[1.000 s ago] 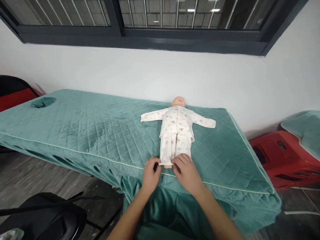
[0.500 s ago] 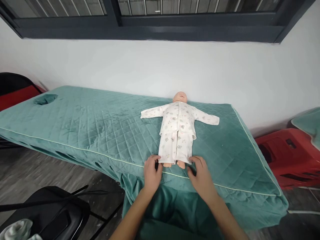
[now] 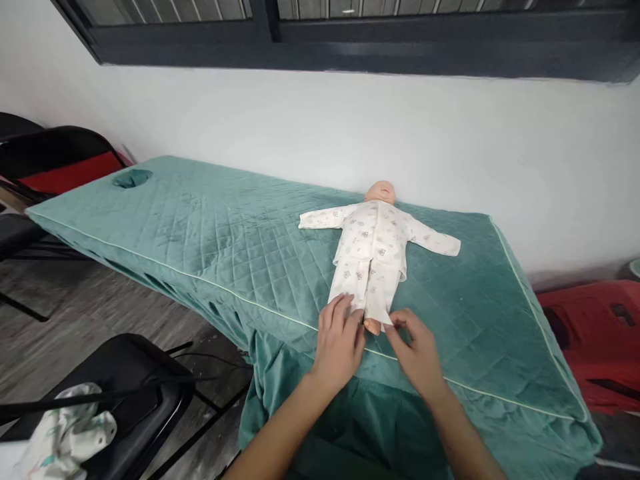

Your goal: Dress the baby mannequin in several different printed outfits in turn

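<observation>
A baby doll [image 3: 381, 191] lies on its back on the green quilted bed, arms out to the sides. It wears a white patterned top [image 3: 373, 230] and matching trousers [image 3: 383, 287]. My right hand [image 3: 415, 350] is closed, pinching the hem of the trouser leg on the right between thumb and fingers. Beside that hem one bare foot [image 3: 373, 326] shows. My left hand [image 3: 340, 340] lies over the lower end of the other trouser leg with its fingers stretched out, hiding that leg's hem and foot.
The green bed cover [image 3: 240, 247] has a face hole [image 3: 133, 178] at its far left. Behind it runs a white wall below a dark window frame. A black chair [image 3: 130, 400] with a patterned cloth [image 3: 75, 427] stands at lower left; a red plastic object [image 3: 595, 333] is at right.
My left hand has moved up and right onto the trouser leg. My right hand now pulls its hem outward. The camera view has shifted, so the doll appears farther right.
</observation>
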